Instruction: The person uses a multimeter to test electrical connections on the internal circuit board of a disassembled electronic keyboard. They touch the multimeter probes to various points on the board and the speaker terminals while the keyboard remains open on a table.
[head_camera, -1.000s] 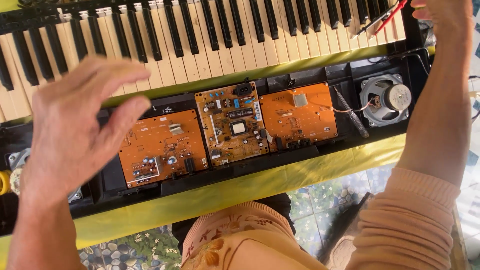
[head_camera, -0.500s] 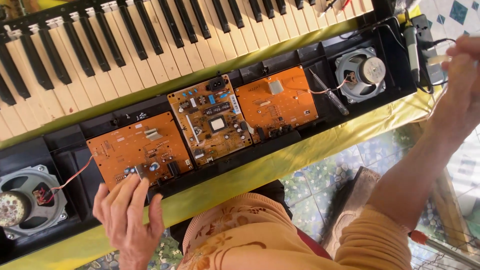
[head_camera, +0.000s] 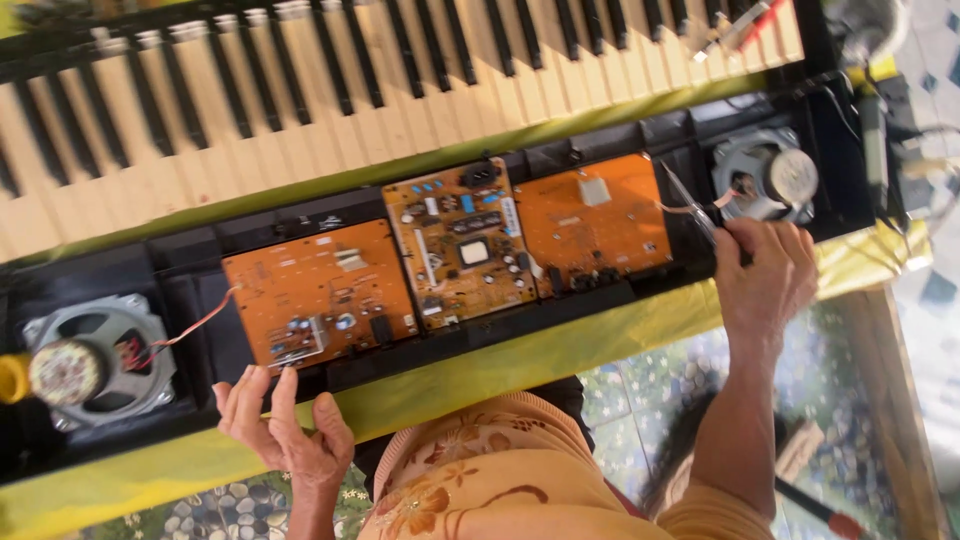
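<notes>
Orange circuit boards (head_camera: 450, 260) sit in black keyboard case (head_camera: 600, 140) between two speakers. My right hand (head_camera: 765, 275) grips tweezers (head_camera: 690, 205) beside right speaker (head_camera: 765, 180). My left hand (head_camera: 285, 430) unclenched, fingertips at case edge.

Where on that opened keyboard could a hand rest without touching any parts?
The yellow front edge between the left hand and right hand looks bare. The circuit boards and both speakers crowd the black tray.
</notes>
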